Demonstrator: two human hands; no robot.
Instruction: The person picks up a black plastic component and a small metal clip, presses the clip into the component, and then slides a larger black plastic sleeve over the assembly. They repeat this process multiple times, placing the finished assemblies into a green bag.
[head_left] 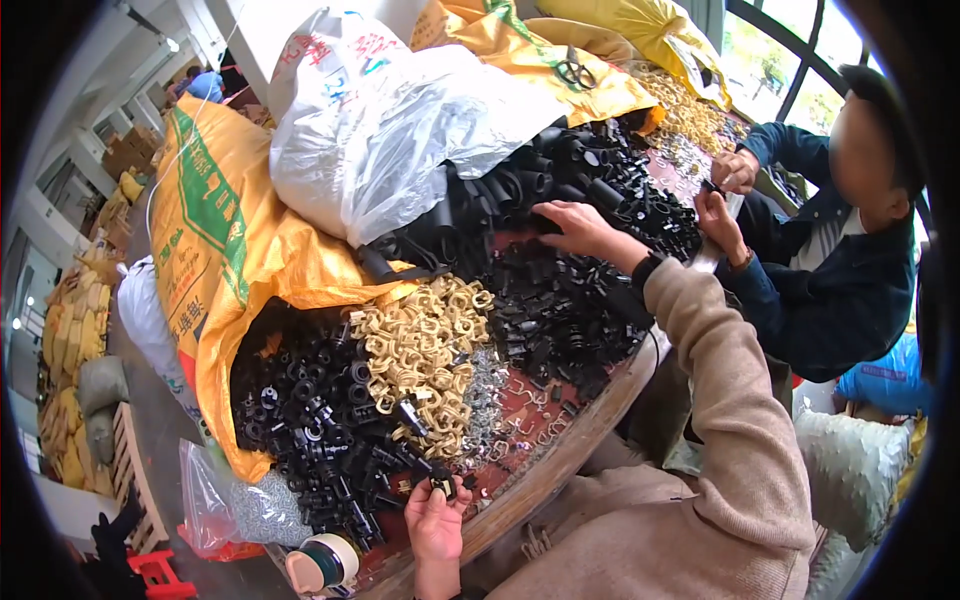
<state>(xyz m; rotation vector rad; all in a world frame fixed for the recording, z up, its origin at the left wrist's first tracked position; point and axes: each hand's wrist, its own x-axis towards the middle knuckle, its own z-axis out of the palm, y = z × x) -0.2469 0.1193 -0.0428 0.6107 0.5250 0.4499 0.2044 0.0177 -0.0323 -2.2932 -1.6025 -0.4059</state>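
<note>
The left hand [436,526] pinches a small black fitting [446,484] at its fingertips; a loose grip could lose it among black plastic fittings [345,470] just beyond. Farther, the right hand [585,232], grasp unclear, could topple black tubes [500,185] beside its fingers.

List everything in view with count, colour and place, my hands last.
Table: one, red top, brown edge, under the piles.
Black pieces: many, black, across the table.
Beige pieces: many, beige, centre and back.
Metal bits: many, silvery, beside the beige pieces.
Orange sacks: two, orange, left and back.
White bag: one, whitish, between them.
Yellow sacks: several, yellow, back and far left.
Clear bag: one, clear, grey contents, lower left.
Jar: one, pale with green, bottom left.
Pallet: one, brown, left floor.
Blue bag: one, blue, right.
People: two, blue clothing, right and far upper left.
Left hand: one, bare, bottom centre, holding a black part.
Right hand: one, tan sleeve, at the black pieces.
</note>
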